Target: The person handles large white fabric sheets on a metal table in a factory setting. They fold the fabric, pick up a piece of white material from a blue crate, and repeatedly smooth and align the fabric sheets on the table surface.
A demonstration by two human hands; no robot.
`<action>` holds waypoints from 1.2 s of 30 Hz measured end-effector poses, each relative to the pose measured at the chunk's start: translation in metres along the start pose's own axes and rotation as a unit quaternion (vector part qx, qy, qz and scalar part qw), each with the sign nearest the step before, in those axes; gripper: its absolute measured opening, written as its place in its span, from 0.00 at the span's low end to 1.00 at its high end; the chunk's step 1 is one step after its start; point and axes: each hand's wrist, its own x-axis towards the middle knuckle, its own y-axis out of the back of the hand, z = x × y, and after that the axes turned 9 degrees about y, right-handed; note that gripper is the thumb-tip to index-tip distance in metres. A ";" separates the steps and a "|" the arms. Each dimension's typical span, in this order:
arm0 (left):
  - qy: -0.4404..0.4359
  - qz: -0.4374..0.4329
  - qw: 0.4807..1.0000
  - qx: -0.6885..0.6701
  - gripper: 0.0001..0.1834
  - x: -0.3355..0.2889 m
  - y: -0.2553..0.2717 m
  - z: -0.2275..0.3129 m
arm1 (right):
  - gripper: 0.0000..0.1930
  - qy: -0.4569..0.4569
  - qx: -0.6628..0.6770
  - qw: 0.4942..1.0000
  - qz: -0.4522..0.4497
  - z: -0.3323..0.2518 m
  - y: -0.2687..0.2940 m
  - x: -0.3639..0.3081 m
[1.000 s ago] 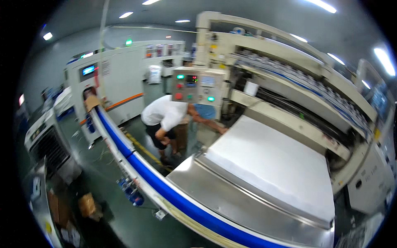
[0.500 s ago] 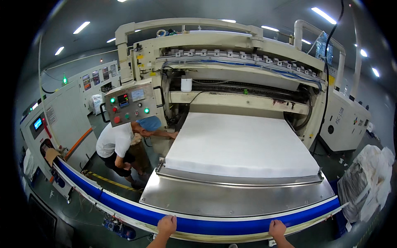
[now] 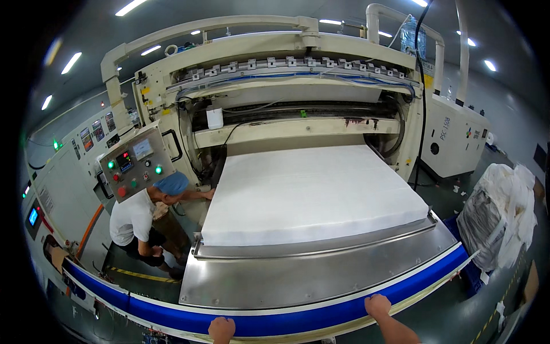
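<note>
The left hand (image 3: 222, 329) and right hand (image 3: 377, 305) curl at the blue conveyor belt (image 3: 298, 325); whether gripping, I cannot tell. Dark lettering (image 3: 444, 129) marks a white cabinet (image 3: 455, 156).

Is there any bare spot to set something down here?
Yes: the steel plate between the white block and the blue belt, and the belt's stretch between the left hand and right hand. Crowded: left of the block, where a stooping co-worker reaches near the control panel.

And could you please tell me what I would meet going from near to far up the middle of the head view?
Long blue conveyor belt, flat shiny metal plate, thick white rectangular slab, cream-painted metal crossbeam.
</note>
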 end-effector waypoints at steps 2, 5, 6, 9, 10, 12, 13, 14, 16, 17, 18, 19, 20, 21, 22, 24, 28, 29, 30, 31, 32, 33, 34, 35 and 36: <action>-0.021 0.016 1.000 0.017 0.19 -0.006 0.000 -0.003 | 0.19 0.000 -0.010 1.000 -0.012 -0.002 0.001 -0.001; 0.028 -0.015 0.999 0.006 0.19 -0.003 0.001 -0.002 | 0.19 -0.007 0.003 1.000 -0.030 -0.006 0.008 -0.005; 0.025 -0.017 0.999 0.010 0.19 -0.002 0.001 -0.004 | 0.19 -0.006 0.001 1.000 -0.030 -0.006 0.007 -0.005; 0.019 -0.024 0.999 0.017 0.19 -0.002 0.001 -0.003 | 0.19 -0.011 -0.002 1.000 -0.029 -0.004 0.004 -0.005; 0.024 -0.027 0.999 0.017 0.19 -0.002 0.002 -0.002 | 0.19 -0.015 -0.003 0.999 -0.031 -0.004 0.004 -0.004; 0.033 -0.034 0.999 0.019 0.19 -0.005 0.007 0.003 | 0.19 -0.020 0.001 0.999 -0.032 -0.003 0.003 -0.003; 0.037 -0.038 0.998 0.020 0.19 -0.010 0.012 0.007 | 0.19 -0.021 0.004 0.999 -0.033 -0.001 0.002 -0.003; 0.042 -0.042 0.998 0.022 0.19 -0.013 0.016 0.010 | 0.19 -0.022 0.006 0.999 -0.033 0.000 0.001 -0.002; 0.040 -0.045 0.998 0.036 0.20 -0.016 0.021 0.012 | 0.19 -0.026 0.007 0.999 -0.035 -0.001 -0.002 0.000; 0.040 -0.045 0.997 0.043 0.20 -0.017 0.024 0.013 | 0.19 -0.027 0.007 0.999 -0.035 -0.001 -0.002 0.001; 0.054 -0.052 0.996 0.041 0.21 -0.020 0.028 0.015 | 0.19 -0.026 0.007 0.999 -0.037 -0.001 -0.001 0.000; 0.067 -0.059 0.995 0.039 0.21 -0.020 0.032 0.019 | 0.19 -0.025 0.006 0.999 -0.039 0.000 -0.002 0.000; 0.080 -0.066 0.994 0.037 0.21 -0.021 0.034 0.021 | 0.19 -0.025 0.006 0.999 -0.040 0.000 -0.001 0.001; 0.073 -0.072 0.994 0.025 0.21 -0.023 0.036 0.021 | 0.19 -0.023 0.007 0.999 -0.038 -0.001 0.001 -0.001; 0.067 -0.078 0.995 0.013 0.21 -0.025 0.036 0.018 | 0.19 -0.021 0.008 0.999 -0.037 -0.002 0.004 -0.004; 0.055 -0.078 0.995 0.008 0.22 -0.021 0.029 0.013 | 0.19 -0.016 0.006 0.999 -0.034 -0.002 0.005 -0.003; 0.045 -0.066 0.997 0.024 0.22 -0.010 0.014 0.004 | 0.19 -0.006 -0.001 1.000 -0.031 -0.002 0.002 -0.002; 0.044 -0.066 0.997 0.026 0.22 -0.010 0.013 0.004 | 0.19 -0.004 -0.002 0.999 -0.032 -0.002 0.002 -0.002; 0.046 -0.064 0.997 0.024 0.22 -0.011 0.014 0.004 | 0.19 -0.004 -0.004 0.999 -0.034 -0.002 0.002 -0.002; 0.047 -0.063 0.997 0.021 0.22 -0.012 0.015 0.005 | 0.19 -0.004 -0.005 0.999 -0.036 -0.003 0.003 -0.003; 0.048 -0.061 0.997 0.019 0.22 -0.014 0.016 0.005 | 0.19 -0.004 -0.007 0.999 -0.038 -0.003 0.004 -0.003; 0.051 -0.063 0.996 0.024 0.22 -0.015 0.018 0.006 | 0.19 -0.007 -0.006 0.999 -0.038 -0.002 0.003 -0.003; 0.054 -0.064 0.996 0.028 0.22 -0.017 0.020 0.008 | 0.19 -0.010 -0.005 0.999 -0.037 -0.002 0.002 -0.003; 0.056 -0.066 0.996 0.033 0.21 -0.017 0.021 0.009 | 0.19 -0.013 -0.005 0.999 -0.036 -0.002 0.001 -0.003; 0.038 -0.064 0.997 0.033 0.21 -0.014 0.017 0.009 | 0.19 -0.002 -0.005 1.000 -0.028 0.000 0.001 -0.002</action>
